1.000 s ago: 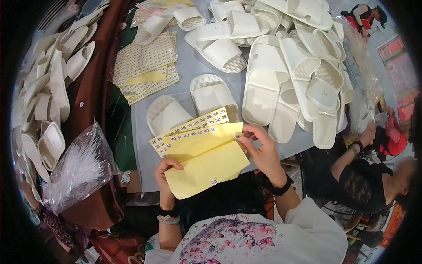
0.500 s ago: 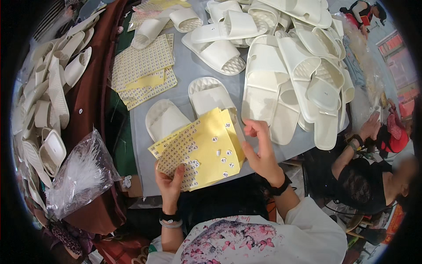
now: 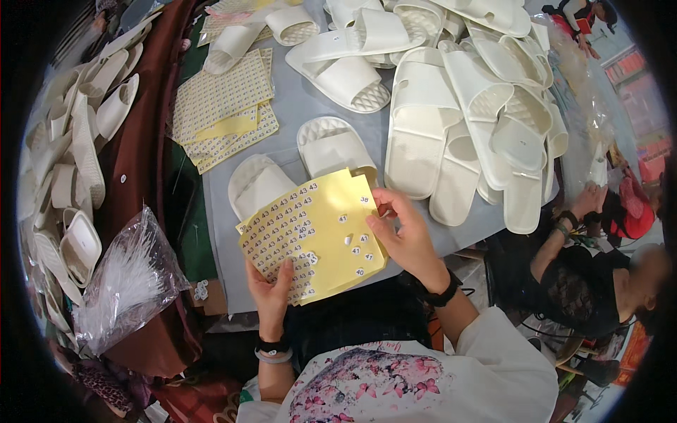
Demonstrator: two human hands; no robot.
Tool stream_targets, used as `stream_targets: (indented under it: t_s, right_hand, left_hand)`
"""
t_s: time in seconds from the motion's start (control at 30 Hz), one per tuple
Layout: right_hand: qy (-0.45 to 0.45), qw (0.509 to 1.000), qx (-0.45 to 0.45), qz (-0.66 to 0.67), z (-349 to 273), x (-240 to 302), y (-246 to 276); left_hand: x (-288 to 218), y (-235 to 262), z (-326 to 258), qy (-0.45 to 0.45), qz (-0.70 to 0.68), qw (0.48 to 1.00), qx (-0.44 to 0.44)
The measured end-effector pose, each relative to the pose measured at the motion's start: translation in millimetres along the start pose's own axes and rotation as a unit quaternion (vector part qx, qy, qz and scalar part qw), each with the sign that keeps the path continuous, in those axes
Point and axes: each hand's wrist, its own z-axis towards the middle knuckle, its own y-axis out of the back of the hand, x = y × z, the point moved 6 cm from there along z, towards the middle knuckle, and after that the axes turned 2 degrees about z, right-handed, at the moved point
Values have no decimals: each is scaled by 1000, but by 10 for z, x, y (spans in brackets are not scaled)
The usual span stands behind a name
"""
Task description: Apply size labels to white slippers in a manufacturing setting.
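Several yellow sticker sheets [image 3: 331,271], with rows of small round white labels on the left part and a few loose ones on the right, are held in a stack above the table's near edge. My left hand [image 3: 270,289] grips the lower left corner, thumb on top. At the upper right edge my right hand [image 3: 407,233] has its thumb and fingers closed on the sheets. Just behind them lie two white slippers, a left one [image 3: 257,185] and a right one [image 3: 331,144], partly hidden by the sheets.
More sticker sheets [image 3: 224,99] lie at the table's back left. A heap of white slippers [image 3: 423,141] covers the right side. Further left, slippers [image 3: 84,148] and a clear plastic bag [image 3: 134,289] rest on brown cloth [image 3: 134,183]. Another person [image 3: 578,282] sits at the right.
My right hand has gone from hovering beside the sheets, fingers apart, to holding their right edge. The top sheet's curled left part now lies flatter, showing more labels.
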Motion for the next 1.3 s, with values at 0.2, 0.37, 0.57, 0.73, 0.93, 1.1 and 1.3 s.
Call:
stream_targets:
  t_s: [0.2, 0.37, 0.57, 0.73, 0.93, 1.1, 1.3]
  right_hand:
    - [-54, 996, -49, 54, -38, -147, 38]
    - [-5, 999, -26, -40, 48, -27, 113]
    - [-63, 996, 16, -65, -17, -136, 105]
    - [-48, 997, -19, -64, -36, -207, 86]
    - [-39, 993, -2, -109, -12, -206, 60]
    - [-22, 986, -9, -164, 12, -190, 38]
    - [-29, 985, 21, -169, 22, -270, 18]
  left_hand:
    - [-2, -2, 10, -19, 6, 1000, -2]
    - [-12, -32, 3, 0, 6, 999, 34]
    - [-16, -57, 5, 32, 12, 999, 40]
    - [-15, -44, 15, 36, 27, 998, 45]
    - [-40, -46, 29, 34, 51, 997, 54]
    - [-9, -44, 28, 39, 44, 997, 55]
    - [-5, -30, 26, 36, 44, 997, 56]
